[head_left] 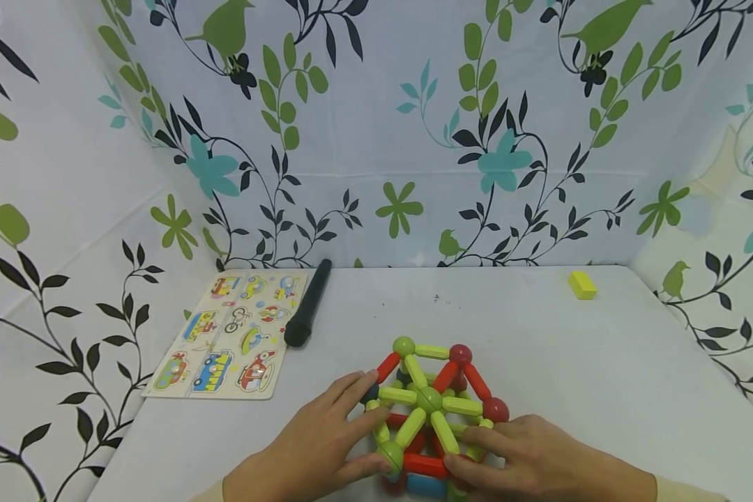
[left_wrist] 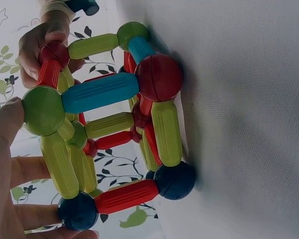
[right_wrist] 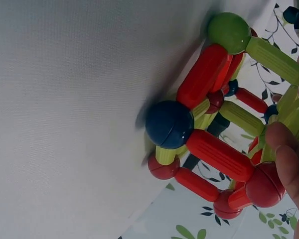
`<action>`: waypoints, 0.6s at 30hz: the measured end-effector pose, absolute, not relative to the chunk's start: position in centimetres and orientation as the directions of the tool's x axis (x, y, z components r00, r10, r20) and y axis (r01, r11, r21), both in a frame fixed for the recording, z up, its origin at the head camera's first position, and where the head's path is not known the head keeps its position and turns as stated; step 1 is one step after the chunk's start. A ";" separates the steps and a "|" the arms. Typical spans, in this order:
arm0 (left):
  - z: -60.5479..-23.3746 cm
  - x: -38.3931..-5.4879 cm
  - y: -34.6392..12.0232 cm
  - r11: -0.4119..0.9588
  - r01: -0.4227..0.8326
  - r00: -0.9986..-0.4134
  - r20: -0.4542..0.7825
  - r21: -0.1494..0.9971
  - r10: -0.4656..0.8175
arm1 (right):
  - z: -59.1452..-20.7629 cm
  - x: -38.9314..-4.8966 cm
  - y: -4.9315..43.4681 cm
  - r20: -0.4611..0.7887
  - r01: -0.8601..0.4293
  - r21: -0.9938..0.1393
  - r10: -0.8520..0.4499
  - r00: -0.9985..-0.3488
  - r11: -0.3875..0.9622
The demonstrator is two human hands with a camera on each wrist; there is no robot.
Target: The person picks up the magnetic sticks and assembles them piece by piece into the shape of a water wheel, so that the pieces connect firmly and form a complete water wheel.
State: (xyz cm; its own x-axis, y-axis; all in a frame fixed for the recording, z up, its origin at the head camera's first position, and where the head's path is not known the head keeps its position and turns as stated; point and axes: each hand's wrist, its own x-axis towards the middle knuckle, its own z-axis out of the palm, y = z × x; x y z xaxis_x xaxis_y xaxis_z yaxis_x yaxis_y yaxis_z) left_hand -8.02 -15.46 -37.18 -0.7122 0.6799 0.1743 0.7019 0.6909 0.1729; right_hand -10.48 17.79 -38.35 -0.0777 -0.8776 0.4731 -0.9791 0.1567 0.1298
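A structure of magnetic balls and sticks (head_left: 429, 400), in green, red and blue, stands on the white table in front of me. My left hand (head_left: 326, 436) holds its left side. In the left wrist view the thumb lies against a green ball (left_wrist: 44, 110), and the fingers reach round to a dark blue ball (left_wrist: 78, 211). From the other side my right hand (head_left: 536, 457) grips the lower right corner. The right wrist view shows its fingers at a red ball (right_wrist: 265, 184). Part of the structure's base is hidden behind the hands in the head view.
A wooden puzzle board (head_left: 226, 341) with vehicle pictures lies at the left of the white table (head_left: 602, 376). Along its right edge rests a black microphone (head_left: 308, 303). A yellow block (head_left: 582, 285) sits at the back right. Leaf-patterned cloth (head_left: 364, 139) hangs behind and beside the table.
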 end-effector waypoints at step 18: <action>-37.0 -8.4 -15.7 0.704 0.689 -0.724 0.193 0.173 0.662 | -37.5 -11.4 18.9 0.492 -0.976 0.072 -0.859 -0.145 0.206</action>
State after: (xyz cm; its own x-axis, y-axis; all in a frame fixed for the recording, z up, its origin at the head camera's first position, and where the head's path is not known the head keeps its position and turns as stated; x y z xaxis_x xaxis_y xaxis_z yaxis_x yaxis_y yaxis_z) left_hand -8.41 -15.72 -37.04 -0.7243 0.6620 0.1929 0.6892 0.7036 0.1730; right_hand -11.36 18.92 -37.48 -0.1447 -0.8587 0.4917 -0.9759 0.2059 0.0724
